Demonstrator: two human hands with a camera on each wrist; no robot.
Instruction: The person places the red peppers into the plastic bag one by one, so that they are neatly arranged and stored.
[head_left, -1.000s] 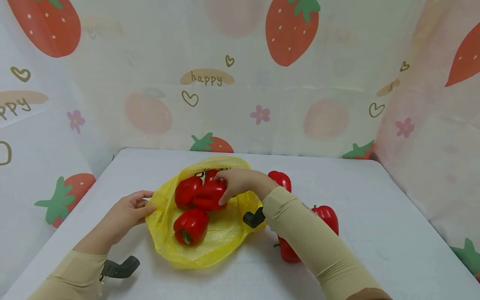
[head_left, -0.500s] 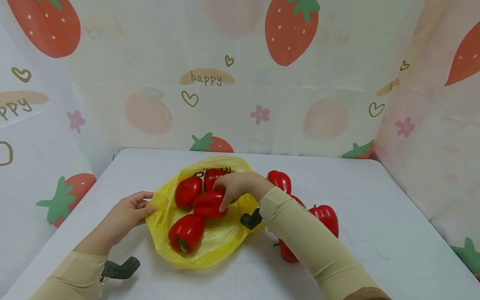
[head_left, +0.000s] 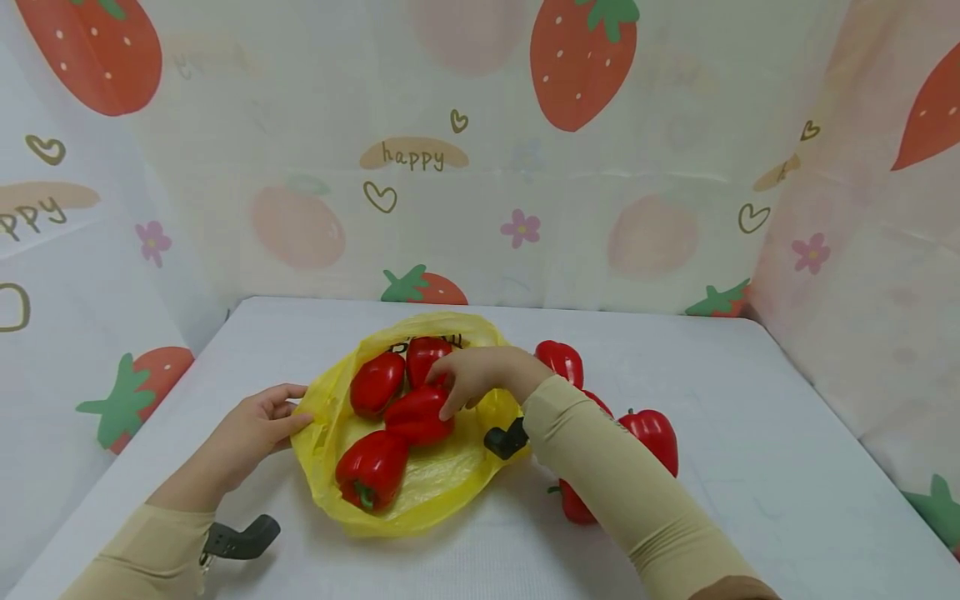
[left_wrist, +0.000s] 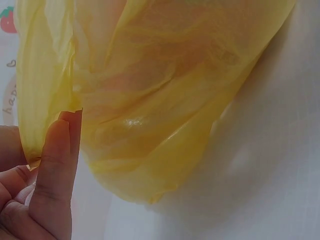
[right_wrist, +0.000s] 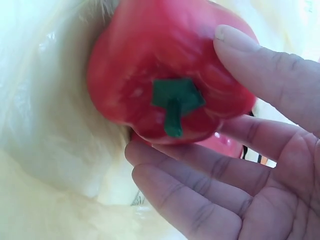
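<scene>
My left hand pinches the left rim of a yellow plastic bag between thumb and fingers; the left wrist view shows the bag's thin film hanging beside the fingers. The bag lies with its mouth spread wide. Inside it, my right hand holds a red bell pepper, thumb on one side and fingers on the other. That pepper's green stem faces the palm in the right wrist view. Around it in the bag sit three more red bell peppers, the nearest with its stem toward me.
Right of the bag, several red bell peppers lie on the white table, one at the back, one farther right; my right forearm partly covers others. Strawberry-printed cloth walls enclose the back and sides.
My right hand has lowered its pepper slightly toward me and turned it. The front pepper in the bag has shifted left and nearer to me. The left hand stays at the rim.
</scene>
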